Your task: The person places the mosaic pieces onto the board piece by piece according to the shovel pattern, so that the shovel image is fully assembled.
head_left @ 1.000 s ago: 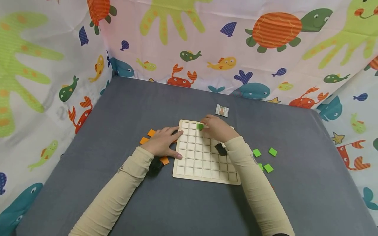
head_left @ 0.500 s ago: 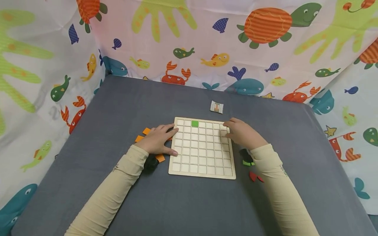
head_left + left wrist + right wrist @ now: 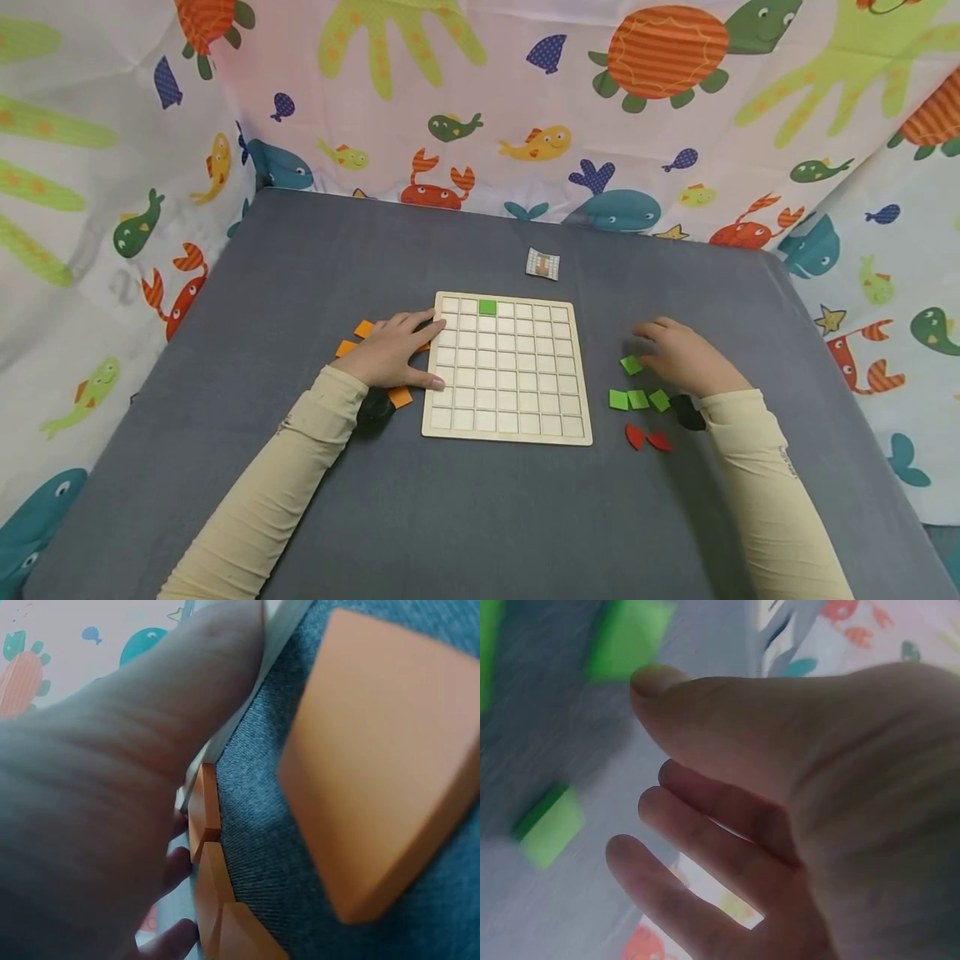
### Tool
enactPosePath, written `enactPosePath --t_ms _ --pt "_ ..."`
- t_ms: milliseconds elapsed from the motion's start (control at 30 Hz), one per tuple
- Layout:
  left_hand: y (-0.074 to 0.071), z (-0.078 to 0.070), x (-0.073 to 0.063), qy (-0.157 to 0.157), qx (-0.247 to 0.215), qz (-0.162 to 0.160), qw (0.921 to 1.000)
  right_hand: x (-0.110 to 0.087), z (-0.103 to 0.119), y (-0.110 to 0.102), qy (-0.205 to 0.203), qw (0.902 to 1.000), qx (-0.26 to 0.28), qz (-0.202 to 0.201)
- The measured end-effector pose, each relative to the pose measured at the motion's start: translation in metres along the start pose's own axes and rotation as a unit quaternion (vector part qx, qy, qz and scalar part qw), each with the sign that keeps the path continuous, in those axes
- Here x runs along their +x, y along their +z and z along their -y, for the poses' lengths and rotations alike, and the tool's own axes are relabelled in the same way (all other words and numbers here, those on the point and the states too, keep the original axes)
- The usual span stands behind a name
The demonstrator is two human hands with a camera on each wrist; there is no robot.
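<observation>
While the left hand (image 3: 386,354), fingers spread, is touching the pale wooden gridded board (image 3: 507,367) on the grey surface (image 3: 480,508), the right hand (image 3: 690,358), fingers parted, is hovering by square green tiles (image 3: 637,399); dark sleeve marks (image 3: 787,461) unreadable.

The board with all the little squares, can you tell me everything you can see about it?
The board is pale and looks like wood, roughly square, with rounded corners and a plain border. Thin lines divide it into a grid of small, whitish squares. One green tile sits in the far row, third from the left; the other squares are bare. It lies flat on the gray table, and the left hand touches its left edge with spread thumb and fingers.
</observation>
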State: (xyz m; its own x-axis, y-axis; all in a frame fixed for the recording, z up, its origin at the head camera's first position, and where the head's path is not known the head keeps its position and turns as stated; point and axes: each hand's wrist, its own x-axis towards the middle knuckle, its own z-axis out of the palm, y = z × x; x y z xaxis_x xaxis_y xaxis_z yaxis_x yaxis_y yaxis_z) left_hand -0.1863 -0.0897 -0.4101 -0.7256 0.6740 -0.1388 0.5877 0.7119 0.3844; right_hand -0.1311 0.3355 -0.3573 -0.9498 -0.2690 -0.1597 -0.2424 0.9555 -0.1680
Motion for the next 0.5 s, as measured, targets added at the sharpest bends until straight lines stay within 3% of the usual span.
enactPosePath --t_ms 200,500 --pt "0.001 -0.001 0.0 0.001 -0.012 0.001 0.9999 -0.019 -0.024 0.0 0.006 1.0 0.003 -0.004" --pt "0.001 -0.001 0.0 -0.003 -0.018 0.005 0.9998 -0.028 -0.043 0.006 0.013 0.9999 0.007 -0.008"
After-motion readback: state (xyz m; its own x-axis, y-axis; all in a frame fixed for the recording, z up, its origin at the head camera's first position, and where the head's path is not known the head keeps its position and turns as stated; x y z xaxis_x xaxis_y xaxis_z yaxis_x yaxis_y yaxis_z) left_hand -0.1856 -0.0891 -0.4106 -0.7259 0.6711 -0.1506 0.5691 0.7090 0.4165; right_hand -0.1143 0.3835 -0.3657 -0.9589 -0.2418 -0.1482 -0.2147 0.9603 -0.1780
